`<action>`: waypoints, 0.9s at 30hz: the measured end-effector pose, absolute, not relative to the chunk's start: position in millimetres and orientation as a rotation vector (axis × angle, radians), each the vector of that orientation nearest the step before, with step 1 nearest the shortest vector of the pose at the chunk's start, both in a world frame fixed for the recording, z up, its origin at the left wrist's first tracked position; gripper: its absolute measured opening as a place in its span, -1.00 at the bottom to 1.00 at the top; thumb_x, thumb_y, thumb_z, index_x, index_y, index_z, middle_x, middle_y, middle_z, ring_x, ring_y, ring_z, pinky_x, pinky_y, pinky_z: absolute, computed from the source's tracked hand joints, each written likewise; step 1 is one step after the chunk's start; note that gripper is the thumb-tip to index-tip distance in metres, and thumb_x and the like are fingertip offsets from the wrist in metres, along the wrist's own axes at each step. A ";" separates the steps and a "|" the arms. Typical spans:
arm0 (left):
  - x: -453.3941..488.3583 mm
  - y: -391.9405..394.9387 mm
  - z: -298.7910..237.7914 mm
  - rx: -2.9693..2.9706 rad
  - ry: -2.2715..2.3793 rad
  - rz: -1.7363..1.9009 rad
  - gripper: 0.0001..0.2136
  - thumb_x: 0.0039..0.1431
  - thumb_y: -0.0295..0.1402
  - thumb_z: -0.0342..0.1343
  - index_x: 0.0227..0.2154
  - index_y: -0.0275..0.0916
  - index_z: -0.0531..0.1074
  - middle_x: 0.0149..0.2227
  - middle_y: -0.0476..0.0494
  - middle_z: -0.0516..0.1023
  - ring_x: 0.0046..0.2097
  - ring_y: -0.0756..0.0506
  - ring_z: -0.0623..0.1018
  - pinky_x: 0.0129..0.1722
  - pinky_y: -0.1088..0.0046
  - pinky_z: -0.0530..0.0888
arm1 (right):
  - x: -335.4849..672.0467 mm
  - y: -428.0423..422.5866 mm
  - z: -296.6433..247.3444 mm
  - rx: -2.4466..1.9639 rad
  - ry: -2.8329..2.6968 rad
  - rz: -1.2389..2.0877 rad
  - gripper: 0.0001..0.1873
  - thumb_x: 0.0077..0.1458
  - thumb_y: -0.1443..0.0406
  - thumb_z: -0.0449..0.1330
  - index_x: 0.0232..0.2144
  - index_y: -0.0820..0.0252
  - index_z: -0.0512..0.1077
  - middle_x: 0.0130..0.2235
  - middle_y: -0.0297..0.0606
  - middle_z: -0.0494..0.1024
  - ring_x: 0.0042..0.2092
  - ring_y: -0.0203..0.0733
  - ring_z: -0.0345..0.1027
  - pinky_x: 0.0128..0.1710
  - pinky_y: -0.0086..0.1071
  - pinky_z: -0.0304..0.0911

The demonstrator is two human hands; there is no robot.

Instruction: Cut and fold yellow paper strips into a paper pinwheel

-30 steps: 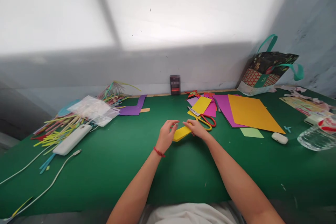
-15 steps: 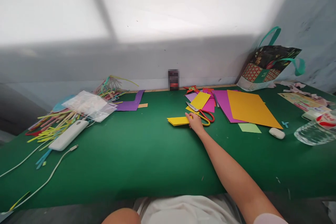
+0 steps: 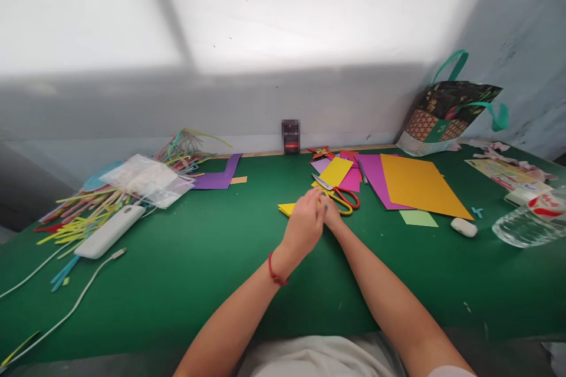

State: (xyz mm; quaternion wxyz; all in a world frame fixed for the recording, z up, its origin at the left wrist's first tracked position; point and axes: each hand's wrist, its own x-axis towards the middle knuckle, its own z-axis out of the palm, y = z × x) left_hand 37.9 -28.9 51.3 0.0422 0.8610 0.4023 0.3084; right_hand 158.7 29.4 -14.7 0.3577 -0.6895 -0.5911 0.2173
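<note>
A folded piece of yellow paper (image 3: 285,208) lies on the green tabletop, its left end showing and the rest covered by my hands. My left hand (image 3: 305,213), with a red bracelet at the wrist, is closed over the paper from the left. Touching it, my right hand (image 3: 331,212) is closed at the paper's right end, its fingertips partly hidden. Just behind my right hand lie scissors (image 3: 340,193) with red and yellow handles, their blades resting by a flat yellow sheet (image 3: 336,172).
To the right are an orange sheet (image 3: 424,185), a purple sheet (image 3: 375,179), a white case (image 3: 464,227), a water bottle (image 3: 515,227) and a bag (image 3: 442,121). Paper strips (image 3: 79,212), a white power bank (image 3: 108,232) and a cable (image 3: 84,297) lie left. A wall stands behind.
My left hand has come in from the lower left and now meets my right hand over the folded yellow paper, covering most of it. My right hand has stayed nearly in place.
</note>
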 end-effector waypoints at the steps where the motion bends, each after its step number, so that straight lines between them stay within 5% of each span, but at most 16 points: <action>1: 47.3 -14.6 36.7 2.579 1.363 0.885 -0.61 0.25 -0.41 -0.26 0.10 -0.33 0.24 0.11 -0.29 0.34 0.19 -0.16 0.26 0.15 0.13 0.20 | 157.7 29.5 -13.7 -1.826 -1.543 0.547 -0.79 0.08 0.25 0.05 -0.52 0.19 0.38 -0.53 -0.25 0.46 -0.40 -0.17 0.36 -0.44 -0.41 0.11; 3: 55.6 4.7 7.7 2.523 1.583 0.721 -0.61 0.23 -0.43 -0.21 0.07 -0.44 0.25 0.15 -0.41 0.25 0.21 -0.23 0.20 0.17 0.03 0.12 | 155.5 29.6 -11.7 -1.935 -1.569 0.526 -0.79 0.10 0.24 0.04 -0.48 0.18 0.41 -0.47 -0.22 0.50 -0.34 -0.15 0.38 -0.40 -0.41 0.12; 7: 49.4 17.4 -25.2 2.499 1.735 0.458 -0.59 0.25 -0.33 -0.19 0.12 -0.34 0.21 0.21 -0.36 0.14 0.23 -0.25 0.15 0.17 -0.01 0.07 | 152.0 28.4 -8.8 -2.052 -1.620 0.473 -0.76 0.15 0.19 -0.01 -0.35 0.14 0.42 -0.33 -0.19 0.54 -0.23 -0.14 0.39 -0.33 -0.40 0.15; 15: 45.9 18.3 -25.4 2.498 1.717 0.293 -0.56 0.28 -0.28 -0.27 0.18 -0.28 0.12 0.24 -0.26 0.09 0.25 -0.20 0.12 0.20 0.05 0.03 | 153.2 19.1 1.2 -2.172 -1.664 0.397 -0.68 0.20 0.17 -0.09 -0.19 0.15 0.40 -0.30 -0.13 0.54 -0.24 -0.10 0.42 -0.34 -0.37 0.17; 21: 45.5 19.7 -24.9 2.494 1.706 0.247 -0.55 0.28 -0.26 -0.28 0.19 -0.27 0.10 0.27 -0.26 0.01 0.26 -0.22 0.08 0.20 0.03 0.01 | 187.7 13.9 11.6 -2.269 -1.514 0.005 -0.65 0.21 0.27 -0.12 -0.19 0.27 0.43 -0.12 -0.06 0.46 -0.06 -0.08 0.30 -0.20 -0.36 0.16; 27: 46.2 20.4 -24.0 2.482 1.715 0.215 -0.54 0.28 -0.25 -0.30 0.19 -0.25 0.08 0.27 -0.22 0.00 0.26 -0.20 0.07 0.21 0.04 0.01 | 202.7 16.8 8.9 -2.458 -1.431 0.214 -0.63 0.14 0.31 -0.03 -0.05 0.40 0.33 -0.01 0.09 0.35 0.04 0.03 0.20 -0.09 -0.27 0.14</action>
